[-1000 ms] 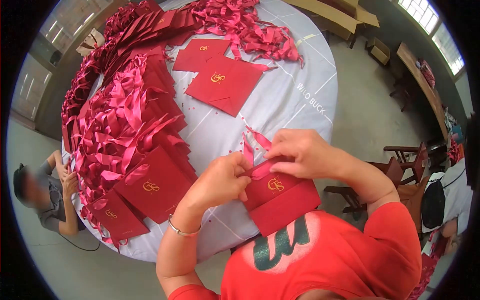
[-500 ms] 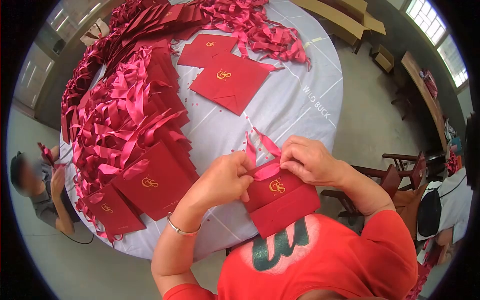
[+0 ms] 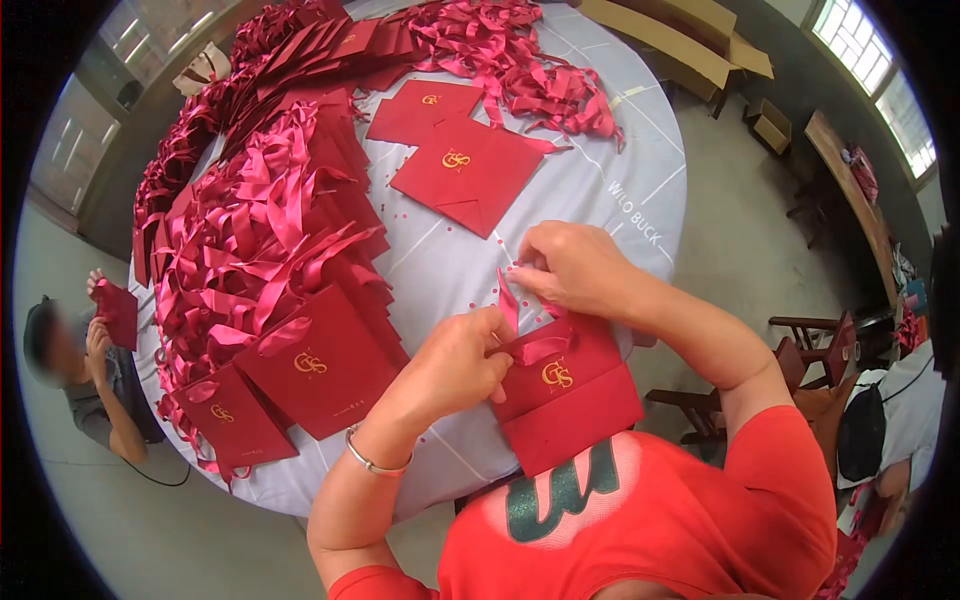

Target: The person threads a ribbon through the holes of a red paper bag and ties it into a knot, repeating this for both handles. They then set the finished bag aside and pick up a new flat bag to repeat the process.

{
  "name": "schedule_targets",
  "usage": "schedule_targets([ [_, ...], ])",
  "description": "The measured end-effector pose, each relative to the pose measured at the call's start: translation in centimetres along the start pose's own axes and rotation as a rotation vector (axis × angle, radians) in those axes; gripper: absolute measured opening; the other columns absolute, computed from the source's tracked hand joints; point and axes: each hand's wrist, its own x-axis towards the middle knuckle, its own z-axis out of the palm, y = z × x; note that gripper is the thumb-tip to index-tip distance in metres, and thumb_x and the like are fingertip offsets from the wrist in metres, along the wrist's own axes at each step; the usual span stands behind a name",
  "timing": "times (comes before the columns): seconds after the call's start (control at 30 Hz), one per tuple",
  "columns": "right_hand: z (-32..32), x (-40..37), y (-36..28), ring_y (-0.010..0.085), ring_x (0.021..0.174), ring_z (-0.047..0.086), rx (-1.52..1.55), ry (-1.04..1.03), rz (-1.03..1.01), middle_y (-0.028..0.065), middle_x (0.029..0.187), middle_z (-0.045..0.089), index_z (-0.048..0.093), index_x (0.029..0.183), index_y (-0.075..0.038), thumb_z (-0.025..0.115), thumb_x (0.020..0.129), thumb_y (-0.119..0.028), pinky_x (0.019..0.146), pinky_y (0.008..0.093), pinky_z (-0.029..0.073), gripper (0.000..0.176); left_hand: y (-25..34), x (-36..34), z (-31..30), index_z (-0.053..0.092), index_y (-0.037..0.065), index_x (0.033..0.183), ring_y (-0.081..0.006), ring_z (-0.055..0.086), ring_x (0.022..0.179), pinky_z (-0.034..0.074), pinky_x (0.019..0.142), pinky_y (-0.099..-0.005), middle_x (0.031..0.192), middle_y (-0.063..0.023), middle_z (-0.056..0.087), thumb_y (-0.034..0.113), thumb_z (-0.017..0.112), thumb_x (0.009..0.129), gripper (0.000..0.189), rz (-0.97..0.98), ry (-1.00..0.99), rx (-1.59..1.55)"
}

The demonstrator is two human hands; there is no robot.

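A red paper bag (image 3: 570,405) with a gold emblem lies at the table's near edge, against my shirt. My left hand (image 3: 465,365) pinches the pink ribbon (image 3: 542,345) at the bag's upper left corner. Above the bag's top edge, my right hand (image 3: 565,265) has its thumb and fingers closed on a ribbon end, partly hidden by the fingers. Another ribbon end (image 3: 507,300) stands up between the two hands. Beyond them, a flat red bag (image 3: 465,175) lies on the cloth, overlapping another behind it.
Rows of red bags with ribbons (image 3: 320,360) fill the table's left side. Loose pink ribbons (image 3: 530,80) are heaped at the back. A co-worker (image 3: 90,380) at the far left holds a red bag. Cardboard boxes (image 3: 660,40) and wooden stools (image 3: 700,410) stand at the right.
My right hand has moved up and left, off the bag's top right edge to the ribbon end. My left hand stays near the same corner. The co-worker's bag is raised and turned.
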Motion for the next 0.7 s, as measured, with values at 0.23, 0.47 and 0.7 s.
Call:
schedule_targets([
  [0.23,-0.7,1.2,-0.9,0.0197,0.057,0.064,0.386,-0.148,0.155,0.0111,0.068,0.063,0.062,0.084,0.004,0.068,0.088,-0.014,0.054,0.0345,0.049,0.02,-1.5,0.5,-1.4,0.062,-0.003,0.107,-0.0125,0.069,0.063,0.051,0.053,-0.0236,0.072,-0.0043,0.066,-0.002,0.053,0.088,0.021,0.005,-0.115,-0.224],
  [0.47,-0.1,1.9,-1.1,0.0326,0.073,0.069,0.383,-0.222,0.06,0.0201,0.08,0.069,0.068,0.083,0.004,0.075,0.076,-0.017,0.068,0.0399,0.054,0.023,-0.1,-0.2,-1.4,0.061,-0.004,0.108,-0.0139,0.071,0.068,0.052,0.056,-0.0232,0.072,-0.0045,0.067,-0.003,0.053,0.088,0.022,-0.007,-0.108,-0.192],
  [0.7,0.1,2.3,-1.0,0.0296,0.071,0.069,0.222,-0.246,-0.062,0.0185,0.076,0.069,0.067,0.087,0.004,0.074,0.074,-0.013,0.065,0.0365,0.054,0.023,-0.4,0.1,-1.1,0.062,-0.003,0.11,-0.0136,0.071,0.07,0.053,0.057,-0.0235,0.076,-0.0046,0.068,-0.004,0.054,0.087,0.024,-0.017,-0.099,-0.193],
])
